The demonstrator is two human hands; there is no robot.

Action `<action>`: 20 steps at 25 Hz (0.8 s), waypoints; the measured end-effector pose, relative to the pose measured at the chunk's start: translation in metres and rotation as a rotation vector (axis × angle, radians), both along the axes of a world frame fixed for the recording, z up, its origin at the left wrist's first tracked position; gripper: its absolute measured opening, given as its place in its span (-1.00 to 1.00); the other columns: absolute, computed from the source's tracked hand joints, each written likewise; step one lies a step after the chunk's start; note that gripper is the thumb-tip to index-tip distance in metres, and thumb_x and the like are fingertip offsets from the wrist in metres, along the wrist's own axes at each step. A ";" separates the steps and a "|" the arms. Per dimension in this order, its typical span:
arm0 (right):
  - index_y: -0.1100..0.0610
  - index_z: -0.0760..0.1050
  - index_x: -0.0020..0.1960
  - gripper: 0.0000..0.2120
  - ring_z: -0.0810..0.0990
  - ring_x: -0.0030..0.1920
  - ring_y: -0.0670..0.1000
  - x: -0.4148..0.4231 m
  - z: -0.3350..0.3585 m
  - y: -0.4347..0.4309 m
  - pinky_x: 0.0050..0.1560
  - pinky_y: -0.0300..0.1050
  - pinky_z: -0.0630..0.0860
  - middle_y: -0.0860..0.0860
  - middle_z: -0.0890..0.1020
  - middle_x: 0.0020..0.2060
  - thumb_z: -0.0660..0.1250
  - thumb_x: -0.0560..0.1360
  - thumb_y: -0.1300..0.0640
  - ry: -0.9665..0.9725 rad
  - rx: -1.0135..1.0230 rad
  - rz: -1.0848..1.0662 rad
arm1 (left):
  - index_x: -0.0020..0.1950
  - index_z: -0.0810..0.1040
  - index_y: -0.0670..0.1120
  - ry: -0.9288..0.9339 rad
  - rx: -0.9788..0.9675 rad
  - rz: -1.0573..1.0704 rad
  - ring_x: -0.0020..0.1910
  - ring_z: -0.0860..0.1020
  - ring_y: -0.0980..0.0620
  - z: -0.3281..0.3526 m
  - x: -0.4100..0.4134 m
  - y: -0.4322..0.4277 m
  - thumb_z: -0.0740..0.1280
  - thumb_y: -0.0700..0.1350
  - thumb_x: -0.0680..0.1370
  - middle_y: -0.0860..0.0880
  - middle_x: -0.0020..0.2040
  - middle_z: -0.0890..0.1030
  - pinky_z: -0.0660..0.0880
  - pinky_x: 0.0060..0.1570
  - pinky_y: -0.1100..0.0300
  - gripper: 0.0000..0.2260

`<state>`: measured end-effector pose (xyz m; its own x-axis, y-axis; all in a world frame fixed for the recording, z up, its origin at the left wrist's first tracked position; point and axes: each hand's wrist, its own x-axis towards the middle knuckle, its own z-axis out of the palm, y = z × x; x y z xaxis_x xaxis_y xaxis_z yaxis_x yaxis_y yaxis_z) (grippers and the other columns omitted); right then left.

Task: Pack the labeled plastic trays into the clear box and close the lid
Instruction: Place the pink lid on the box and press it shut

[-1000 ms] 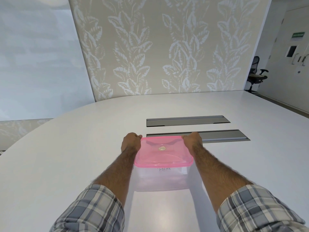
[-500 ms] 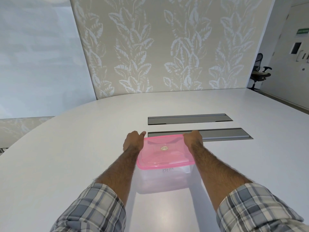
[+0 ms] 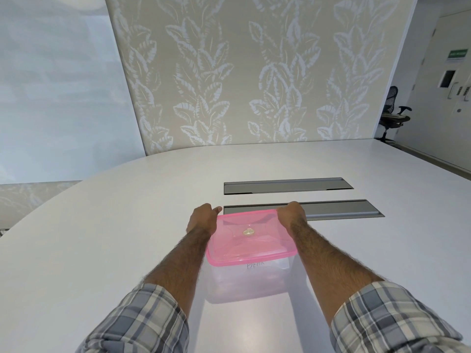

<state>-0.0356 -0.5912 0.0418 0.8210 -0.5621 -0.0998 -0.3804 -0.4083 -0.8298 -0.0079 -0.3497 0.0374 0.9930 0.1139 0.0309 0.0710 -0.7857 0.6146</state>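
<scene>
a: where's the box?
b: clear box on the table, dead ahead, pink lid on top.
a: hands?
b: both at the lid's far corners. right hand curled over its corner, gripping. left hand: thumb at the corner, fingers hidden, can't tell.
a: next?
b: lid's near edge lies toward the body, untouched. likely needs pressing there.

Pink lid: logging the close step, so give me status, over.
Hands: left hand and right hand grip pink lid at far corners. Lid sits on clear box, seal not confirmable. Nothing in the way; grey hatch lies beyond.
</scene>
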 end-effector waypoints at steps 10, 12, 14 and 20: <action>0.32 0.45 0.27 -0.41 0.57 0.12 0.19 0.004 -0.006 -0.006 0.08 -0.03 0.54 0.19 0.58 0.20 0.50 0.44 -0.05 -0.033 0.084 0.050 | -0.23 0.45 -0.15 -0.006 0.015 0.046 -0.15 0.51 -0.15 0.005 0.002 0.004 0.26 0.15 0.62 -0.09 -0.18 0.54 0.41 -0.16 0.12 -0.59; 0.33 0.43 0.31 -0.39 0.56 0.17 0.21 0.004 -0.004 -0.005 0.09 -0.05 0.51 0.20 0.56 0.23 0.50 0.45 -0.03 -0.024 0.087 0.054 | -0.29 0.39 -0.13 -0.002 0.003 0.037 -0.18 0.49 -0.14 0.003 0.003 0.007 0.27 0.14 0.62 -0.09 -0.21 0.52 0.40 -0.17 0.13 -0.58; 0.35 0.44 0.29 -0.41 0.56 0.15 0.21 0.006 -0.002 -0.004 0.08 -0.05 0.51 0.22 0.57 0.22 0.49 0.46 -0.01 -0.019 0.077 0.058 | -0.28 0.40 -0.13 0.001 0.010 0.042 -0.17 0.51 -0.14 0.002 0.003 0.006 0.26 0.16 0.62 -0.09 -0.20 0.54 0.41 -0.16 0.13 -0.58; 0.37 0.47 0.25 -0.51 0.58 0.14 0.22 0.013 0.001 -0.006 0.01 -0.07 0.49 0.24 0.59 0.19 0.45 0.51 0.04 0.031 0.098 0.101 | -0.18 0.46 -0.10 -0.008 0.088 0.027 -0.10 0.53 -0.14 0.001 0.004 0.003 0.22 0.15 0.64 -0.06 -0.12 0.54 0.44 -0.12 0.09 -0.64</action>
